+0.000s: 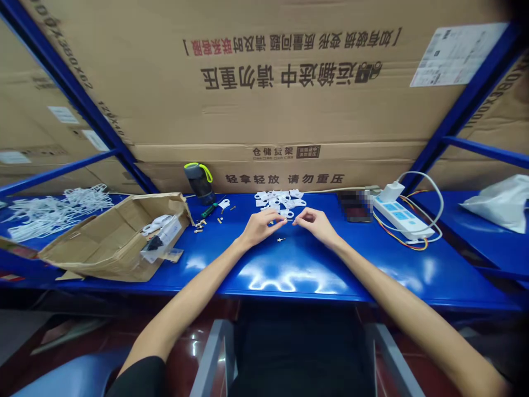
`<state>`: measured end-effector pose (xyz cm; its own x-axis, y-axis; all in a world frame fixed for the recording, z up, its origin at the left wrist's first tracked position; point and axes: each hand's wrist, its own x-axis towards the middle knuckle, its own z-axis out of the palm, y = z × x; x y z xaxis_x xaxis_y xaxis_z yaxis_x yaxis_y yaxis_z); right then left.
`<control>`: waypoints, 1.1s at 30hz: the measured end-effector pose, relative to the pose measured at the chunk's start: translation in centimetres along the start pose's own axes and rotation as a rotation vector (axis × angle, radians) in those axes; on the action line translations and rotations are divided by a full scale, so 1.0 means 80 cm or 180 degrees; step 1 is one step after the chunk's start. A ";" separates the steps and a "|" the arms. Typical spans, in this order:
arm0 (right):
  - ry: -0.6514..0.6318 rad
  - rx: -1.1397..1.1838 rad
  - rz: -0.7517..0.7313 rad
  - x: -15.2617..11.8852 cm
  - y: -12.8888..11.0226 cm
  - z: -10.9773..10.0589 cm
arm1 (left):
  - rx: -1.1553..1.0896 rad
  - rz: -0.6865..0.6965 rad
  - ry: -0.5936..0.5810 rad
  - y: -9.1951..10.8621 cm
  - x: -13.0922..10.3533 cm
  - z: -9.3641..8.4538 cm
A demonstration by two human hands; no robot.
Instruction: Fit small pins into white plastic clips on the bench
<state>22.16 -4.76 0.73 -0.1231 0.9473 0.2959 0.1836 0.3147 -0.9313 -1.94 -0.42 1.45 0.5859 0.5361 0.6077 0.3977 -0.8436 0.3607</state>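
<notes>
My left hand (261, 226) pinches a thin, pale screw-like pin (289, 220) between thumb and fingertips, its shaft pointing to the right. Close to the pin's free end, my right hand (317, 225) has thumb and forefinger pressed together. Whatever sits between those right fingertips is too small to make out. On the blue table below the hands lies a similar small screw-like piece (281, 240). Just beyond both hands is a loose pile of white plastic ring-shaped parts (275, 198).
Left of the hands lie small brass-coloured pieces (199, 226), a green-handled screwdriver (209, 209) and a dark bottle (200, 184). An open cardboard box (103, 242) stands farther left, near white cords (61, 209). To the right are a dark flat object (356, 212) and a power strip (400, 215).
</notes>
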 end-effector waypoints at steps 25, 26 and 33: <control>0.0110 0.0464 0.0512 -0.005 -0.009 0.003 | 0.0284 0.0535 0.0279 0.002 0.000 0.006; 0.0100 0.0466 0.0506 -0.005 -0.009 0.003 | 0.0305 0.0551 0.0276 0.002 0.000 0.007; 0.0150 0.0526 0.0502 -0.005 -0.006 0.004 | 0.0430 0.0560 0.0290 0.003 0.000 0.007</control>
<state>21.82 -5.30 1.00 -0.0590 0.9870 0.1498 0.0343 0.1520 -0.9878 -1.41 -0.58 1.13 0.5908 0.3712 0.7164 0.3897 -0.9087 0.1494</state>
